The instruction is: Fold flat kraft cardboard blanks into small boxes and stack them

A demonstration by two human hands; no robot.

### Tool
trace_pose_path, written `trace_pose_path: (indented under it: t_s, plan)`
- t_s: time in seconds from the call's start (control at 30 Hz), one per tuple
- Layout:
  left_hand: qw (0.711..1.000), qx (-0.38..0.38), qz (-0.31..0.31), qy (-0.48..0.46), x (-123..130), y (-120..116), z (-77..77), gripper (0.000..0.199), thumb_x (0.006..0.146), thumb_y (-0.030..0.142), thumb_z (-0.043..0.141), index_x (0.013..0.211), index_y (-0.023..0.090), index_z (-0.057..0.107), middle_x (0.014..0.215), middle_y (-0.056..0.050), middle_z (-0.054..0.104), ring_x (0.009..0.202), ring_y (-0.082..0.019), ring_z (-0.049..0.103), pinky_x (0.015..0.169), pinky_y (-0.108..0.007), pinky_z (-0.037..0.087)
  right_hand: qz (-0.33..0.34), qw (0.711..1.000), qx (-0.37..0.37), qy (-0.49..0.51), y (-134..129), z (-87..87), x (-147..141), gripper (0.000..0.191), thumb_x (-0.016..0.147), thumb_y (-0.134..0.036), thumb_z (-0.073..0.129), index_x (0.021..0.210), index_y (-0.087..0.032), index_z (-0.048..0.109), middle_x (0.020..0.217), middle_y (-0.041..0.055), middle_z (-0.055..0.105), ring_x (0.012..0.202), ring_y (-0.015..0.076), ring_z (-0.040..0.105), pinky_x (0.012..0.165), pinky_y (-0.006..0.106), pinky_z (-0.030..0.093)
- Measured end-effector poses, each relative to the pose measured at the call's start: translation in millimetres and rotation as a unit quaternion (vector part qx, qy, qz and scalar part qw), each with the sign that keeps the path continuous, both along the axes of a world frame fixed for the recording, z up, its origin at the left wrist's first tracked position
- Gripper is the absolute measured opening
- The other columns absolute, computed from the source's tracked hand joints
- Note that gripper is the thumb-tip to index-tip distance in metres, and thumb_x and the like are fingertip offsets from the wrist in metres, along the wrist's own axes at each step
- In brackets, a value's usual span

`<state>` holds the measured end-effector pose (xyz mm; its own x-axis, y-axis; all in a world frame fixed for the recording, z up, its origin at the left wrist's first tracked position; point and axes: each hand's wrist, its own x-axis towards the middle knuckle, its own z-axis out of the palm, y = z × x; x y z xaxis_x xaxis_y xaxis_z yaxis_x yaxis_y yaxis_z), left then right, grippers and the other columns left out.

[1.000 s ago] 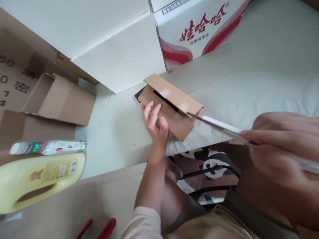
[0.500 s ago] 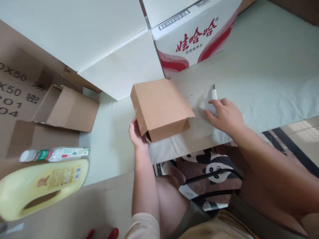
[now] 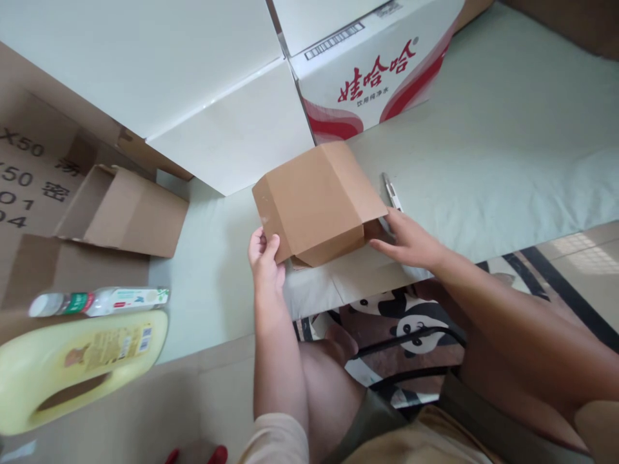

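A small brown cardboard box (image 3: 316, 200) rests on the pale green cloth in front of me, its lid partly raised. My left hand (image 3: 265, 254) pinches the lid's left flap between thumb and fingers. At the box's right side is my right hand (image 3: 406, 238), thumb and fingers apart, with the fingertips by the lid's right edge; whether they touch it I cannot tell. Just beyond those fingers a utility knife (image 3: 391, 192) with a white handle lies on the cloth.
Large white cartons (image 3: 232, 129) and a carton with red lettering (image 3: 377, 84) stand behind. An open brown box (image 3: 128, 209), a clear bottle (image 3: 104, 301) and a yellow jug (image 3: 87, 367) are at left. The cloth's front edge drops off near my knees.
My right hand has left the utility knife, which now lies on the cloth, and moved left to the box. My left hand has closed on the flap, and the lid has lifted.
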<state>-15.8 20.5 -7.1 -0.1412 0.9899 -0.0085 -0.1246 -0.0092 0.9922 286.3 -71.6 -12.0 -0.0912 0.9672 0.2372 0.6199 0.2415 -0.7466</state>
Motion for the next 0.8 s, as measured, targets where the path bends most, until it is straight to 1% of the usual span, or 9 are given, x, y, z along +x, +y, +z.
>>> trace_pose_path:
  t_s: [0.07,0.17,0.27,0.37,0.43,0.53,0.6,0.7,0.8]
  plan:
    - [1.0,-0.003,-0.024,0.002,-1.9,-1.0,-0.9,0.061,0.062,0.053,0.091,0.108,0.025,0.062,0.11,-0.006,0.075,0.097,-0.023,0.073,0.083,-0.035,0.06,0.001,0.999,-0.008,0.047,0.3,0.8,-3.0,0.062,0.088,-0.046,0.061,0.141,-0.016,0.05,0.134,0.0192,0.067,0.117,0.0337,0.067,0.098,0.051,0.056]
    - [0.998,-0.023,-0.062,0.001,-4.7,-3.1,-3.0,0.059,0.069,0.052,0.086,0.115,0.03,0.057,0.108,-0.002,0.074,0.091,-0.021,0.073,0.075,-0.033,0.059,-0.013,0.994,-0.024,0.101,-0.6,1.0,-4.6,0.063,0.09,-0.045,0.061,0.144,-0.018,0.046,0.135,0.0169,0.066,0.116,0.0294,0.068,0.098,0.045,0.057]
    - [0.994,-0.042,-0.102,-0.027,-3.9,-6.9,-1.7,0.062,0.071,0.05,0.085,0.122,0.033,0.056,0.109,-0.002,0.072,0.086,-0.02,0.072,0.064,-0.028,0.055,-0.048,0.989,-0.027,0.137,-0.2,-1.2,-4.2,0.063,0.089,-0.049,0.065,0.14,-0.017,0.048,0.131,0.0187,0.066,0.116,0.0311,0.067,0.099,0.049,0.057]
    - [0.986,-0.055,-0.136,-0.074,1.2,-10.9,2.3,0.069,0.068,0.046,0.089,0.128,0.035,0.056,0.12,-0.004,0.07,0.095,-0.022,0.072,0.065,-0.025,0.054,-0.057,0.976,-0.011,0.21,1.9,-4.9,-4.7,0.059,0.089,-0.05,0.067,0.137,-0.021,0.05,0.136,0.0173,0.064,0.127,0.0324,0.063,0.108,0.051,0.052]
    - [0.985,-0.058,-0.139,-0.086,5.3,-12.5,4.4,0.07,0.067,0.044,0.091,0.128,0.036,0.057,0.126,-0.005,0.07,0.102,-0.023,0.071,0.067,-0.025,0.055,-0.038,0.964,-0.02,0.264,3.0,-7.1,-5.9,0.059,0.09,-0.051,0.066,0.139,-0.025,0.047,0.138,0.0146,0.064,0.131,0.0311,0.062,0.109,0.05,0.052]
    - [0.987,-0.049,-0.127,-0.086,9.8,-12.7,5.1,0.07,0.067,0.045,0.092,0.128,0.034,0.061,0.124,-0.006,0.071,0.103,-0.024,0.073,0.067,-0.025,0.056,-0.031,0.951,-0.053,0.302,2.7,-7.5,-7.2,0.057,0.089,-0.054,0.066,0.136,-0.027,0.048,0.122,0.0109,0.07,0.114,0.0285,0.068,0.096,0.047,0.058]
    - [0.99,-0.033,-0.113,-0.083,11.0,-11.9,4.5,0.069,0.066,0.047,0.092,0.127,0.032,0.064,0.119,-0.006,0.074,0.1,-0.024,0.074,0.068,-0.026,0.057,-0.087,0.956,-0.054,0.273,1.6,-4.1,-6.7,0.058,0.083,-0.054,0.074,0.129,-0.027,0.052,0.108,0.0076,0.07,0.098,0.0258,0.069,0.084,0.043,0.059]
    - [0.993,-0.022,-0.1,-0.061,10.2,-10.7,3.0,0.066,0.066,0.046,0.093,0.125,0.029,0.067,0.108,-0.005,0.077,0.088,-0.021,0.076,0.065,-0.026,0.056,-0.228,0.95,-0.022,0.214,0.1,5.3,-3.3,0.061,0.074,-0.048,0.083,0.124,-0.027,0.056,0.091,0.0026,0.065,0.079,0.0211,0.063,0.07,0.037,0.053]
    - [0.992,-0.032,-0.112,-0.042,7.0,-9.8,0.6,0.066,0.066,0.044,0.093,0.126,0.027,0.069,0.089,-0.003,0.077,0.063,-0.016,0.07,0.05,-0.023,0.047,-0.278,0.927,-0.005,0.252,0.5,12.8,1.7,0.032,0.085,-0.052,0.07,0.101,-0.026,0.061,0.078,0.0003,0.058,0.069,0.0173,0.056,0.063,0.033,0.048]
